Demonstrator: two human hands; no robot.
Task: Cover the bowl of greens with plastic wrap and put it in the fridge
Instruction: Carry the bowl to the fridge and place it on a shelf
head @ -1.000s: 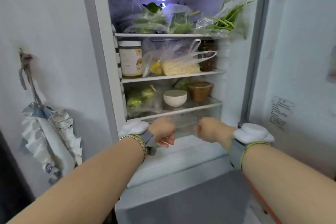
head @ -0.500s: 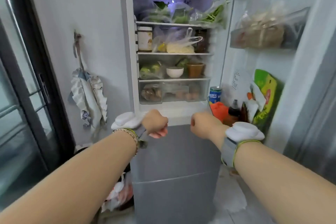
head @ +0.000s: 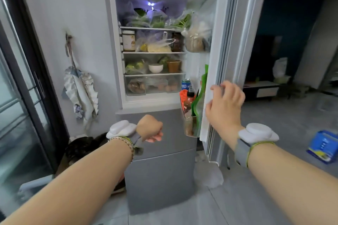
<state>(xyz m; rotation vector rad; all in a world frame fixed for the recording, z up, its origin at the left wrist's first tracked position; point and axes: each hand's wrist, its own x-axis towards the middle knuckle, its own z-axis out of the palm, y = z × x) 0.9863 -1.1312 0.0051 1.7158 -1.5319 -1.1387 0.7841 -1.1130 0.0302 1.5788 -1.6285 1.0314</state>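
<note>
First: Where do we place the bowl [head: 155,67]?

Second: Inside the open fridge [head: 111,42], on the third shelf [head: 164,74] down. It is white and upright, between a bag of green produce [head: 135,65] and a brown cup [head: 173,66]. We cannot tell whether wrap covers it, nor what it holds.

First: And the hands?

Second: We note the left hand [head: 150,128] in front of the grey lower door [head: 161,179], fingers curled into a fist with nothing in them. The right hand [head: 225,104] is up at the edge of the open upper door [head: 215,51] — fingers spread and lightly bent, tips at the edge, gripping nothing that we can see.

First: The door rack?

Second: A blue can [head: 186,84], a sauce bottle [head: 188,98] and a green pouch [head: 200,100] stand in it.
</note>
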